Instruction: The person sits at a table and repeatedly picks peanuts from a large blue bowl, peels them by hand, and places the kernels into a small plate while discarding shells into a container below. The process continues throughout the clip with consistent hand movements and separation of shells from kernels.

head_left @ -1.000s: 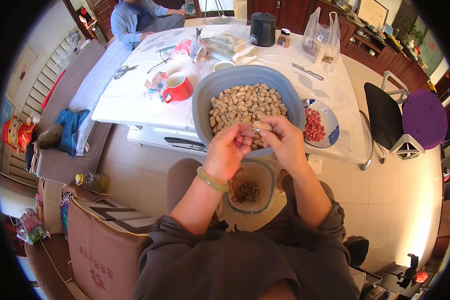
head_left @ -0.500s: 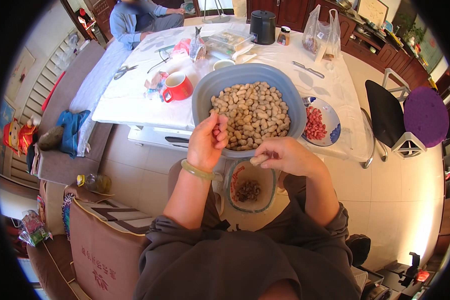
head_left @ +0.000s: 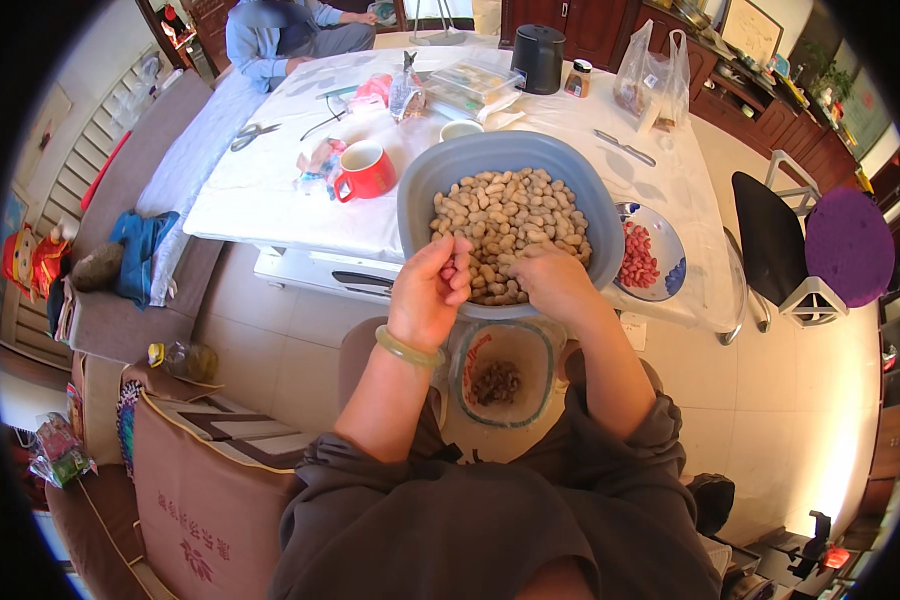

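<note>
Grey basin of peanuts sits under both hands. Left hand pinches one peanut at its fingertips. Right hand rests curled on the nuts; whether it grips any cannot be told.

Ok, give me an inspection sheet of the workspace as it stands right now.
Surface: table under a white cloth, crowded.
Job's things: grey plastic basin of unshelled peanuts at the table edge; blue-patterned plate of red kernels beside it; clear tub of shells below the basin.
Clutter: red mug, scissors, black pot, plastic bags.
Grippers: left hand pinching something small at the basin rim; right hand resting on the peanuts.
Cables: nothing seen.
Surroundings: another person seated at the far end; black chair; purple stool.
</note>
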`<state>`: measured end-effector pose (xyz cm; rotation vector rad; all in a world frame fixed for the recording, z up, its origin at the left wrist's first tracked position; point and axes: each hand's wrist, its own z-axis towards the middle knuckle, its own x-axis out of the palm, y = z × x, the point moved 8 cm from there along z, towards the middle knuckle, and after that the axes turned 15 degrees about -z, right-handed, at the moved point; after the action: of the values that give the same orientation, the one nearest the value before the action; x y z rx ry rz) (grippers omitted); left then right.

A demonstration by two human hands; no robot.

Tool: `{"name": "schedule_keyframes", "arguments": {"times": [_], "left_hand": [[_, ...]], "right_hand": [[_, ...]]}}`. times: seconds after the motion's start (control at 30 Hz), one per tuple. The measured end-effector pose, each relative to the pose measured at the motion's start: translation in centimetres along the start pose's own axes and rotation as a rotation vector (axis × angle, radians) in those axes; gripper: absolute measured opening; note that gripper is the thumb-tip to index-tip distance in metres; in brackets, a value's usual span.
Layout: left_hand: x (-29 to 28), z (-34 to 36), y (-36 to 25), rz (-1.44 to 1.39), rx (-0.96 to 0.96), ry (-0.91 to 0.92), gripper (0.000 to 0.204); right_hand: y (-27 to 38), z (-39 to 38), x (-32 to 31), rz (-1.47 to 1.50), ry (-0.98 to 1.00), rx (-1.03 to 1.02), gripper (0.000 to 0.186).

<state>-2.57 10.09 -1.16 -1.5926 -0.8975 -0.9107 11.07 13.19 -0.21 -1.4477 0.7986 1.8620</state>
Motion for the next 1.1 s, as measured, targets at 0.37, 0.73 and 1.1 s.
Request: {"name": "schedule_keyframes", "arguments": {"times": [0.37, 0.73, 1.1], "left_hand": [[-0.6, 0.1, -0.9, 0.014, 0.025, -0.001, 0.020], [-0.2, 0.1, 0.0, 0.060, 0.016, 0.008, 0.021], [2.2, -0.6, 3.6, 0.070, -0.079, 0.015, 0.020]], "right_hand": [[0.1, 1.9, 2.8, -0.089, 0.215, 0.004, 0.013], [-2.6, 1.1, -1.1, 0.569, -0.018, 0.081, 0.021], [-1.7, -0.4, -6.6, 0.804, -0.201, 0.027, 0.027]]}}
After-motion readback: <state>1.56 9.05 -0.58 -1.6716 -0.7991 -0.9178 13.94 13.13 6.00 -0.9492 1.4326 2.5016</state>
